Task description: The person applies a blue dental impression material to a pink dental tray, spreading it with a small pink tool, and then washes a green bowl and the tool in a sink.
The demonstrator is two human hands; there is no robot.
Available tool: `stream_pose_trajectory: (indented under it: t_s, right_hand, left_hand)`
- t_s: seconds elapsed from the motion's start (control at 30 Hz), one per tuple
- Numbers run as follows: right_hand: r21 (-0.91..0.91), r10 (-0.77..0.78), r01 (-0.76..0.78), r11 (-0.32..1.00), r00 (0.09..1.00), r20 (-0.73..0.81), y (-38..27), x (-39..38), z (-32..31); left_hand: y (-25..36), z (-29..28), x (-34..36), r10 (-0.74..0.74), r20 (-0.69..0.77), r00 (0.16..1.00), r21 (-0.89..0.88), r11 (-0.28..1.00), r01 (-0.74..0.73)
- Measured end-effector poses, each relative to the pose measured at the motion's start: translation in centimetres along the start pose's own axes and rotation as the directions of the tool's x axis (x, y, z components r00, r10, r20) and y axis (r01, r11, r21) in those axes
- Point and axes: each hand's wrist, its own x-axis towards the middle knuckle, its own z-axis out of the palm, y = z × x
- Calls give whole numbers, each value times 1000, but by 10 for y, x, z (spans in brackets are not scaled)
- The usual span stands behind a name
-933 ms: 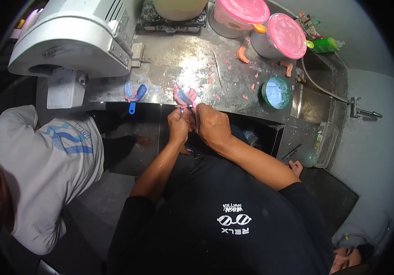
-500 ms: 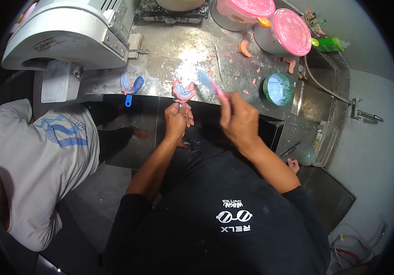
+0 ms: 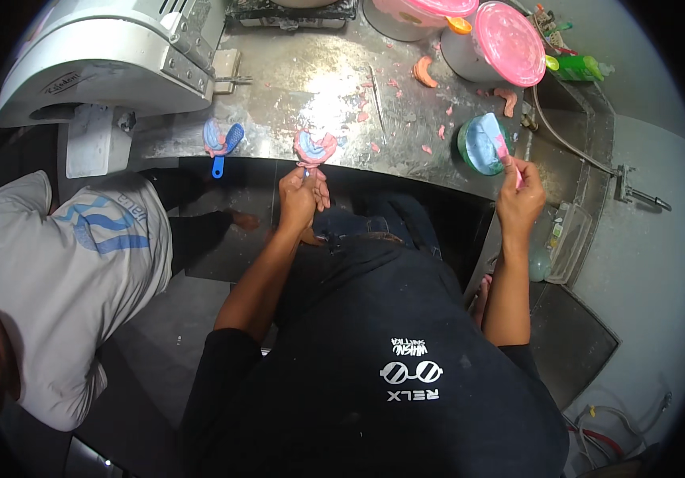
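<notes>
My left hand (image 3: 299, 197) is closed around the handle of a dental impression tray (image 3: 315, 148), which sits at the counter's front edge. Pink impression material lines this tray, with pale blue paste in its curve. Over on the right, my right hand (image 3: 519, 199) grips a mixing spatula (image 3: 502, 148) by its pink handle. The spatula's pale blade reaches into a green mixing bowl (image 3: 464, 145) holding light blue paste. To the left on the counter lies a second, blue impression tray (image 3: 235, 139), also carrying pink and blue material.
A white machine (image 3: 111, 64) occupies the counter's left end. Two buckets with pink lids (image 3: 510, 44) stand at the back right, near orange-pink scraps (image 3: 424, 72). A thin metal tool (image 3: 377, 94) lies mid-counter. Another person (image 3: 79, 287) is bent over at left; a sink (image 3: 557, 151) is at right.
My right hand has swung right with the spatula, from beside the held tray to the green bowl, and the blade is now in it. My left hand keeps its grip on the tray.
</notes>
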Motion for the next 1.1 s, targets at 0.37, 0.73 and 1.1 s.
stream_pose_trajectory:
  t_s: [0.37, 0.73, 1.1]
  right_hand:
    - [-54, 61, -60, 997, 998, 4, 13, 4, -5]
    - [-291, 264, -188, 938, 931, 252, 45, 14, 1]
    - [604, -106, -94, 791, 952, 287, -43, 17, -30]
  left_hand:
    - [3, 3, 1, 15, 32, 999, 1, 1000, -15]
    - [32, 23, -1, 4, 159, 987, -23, 1000, 0]
    - [156, 140, -51, 30, 555, 831, -98, 995, 30]
